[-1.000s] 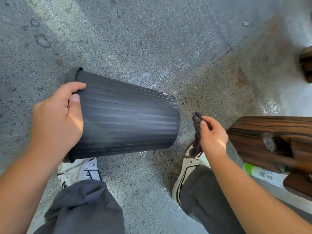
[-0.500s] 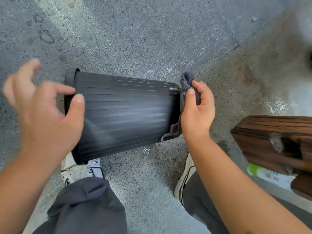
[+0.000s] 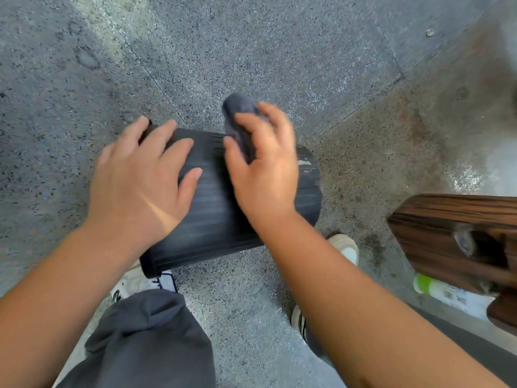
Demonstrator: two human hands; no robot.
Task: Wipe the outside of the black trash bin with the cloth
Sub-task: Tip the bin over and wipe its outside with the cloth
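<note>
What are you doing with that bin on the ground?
A person is cleaning a black trash bin that lies on its side on the stone floor, just in front of their shoes. The left hand rests flat on the ribbed side with fingers spread, steadying it. The right hand holds a dark cloth against the upper side of the bin. The picture is blurred, so the wiping seems to be under way.

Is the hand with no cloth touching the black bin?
Touching. In the head view the left hand lies flat with spread fingers on the black bin's ribbed side; no gap shows.
</note>
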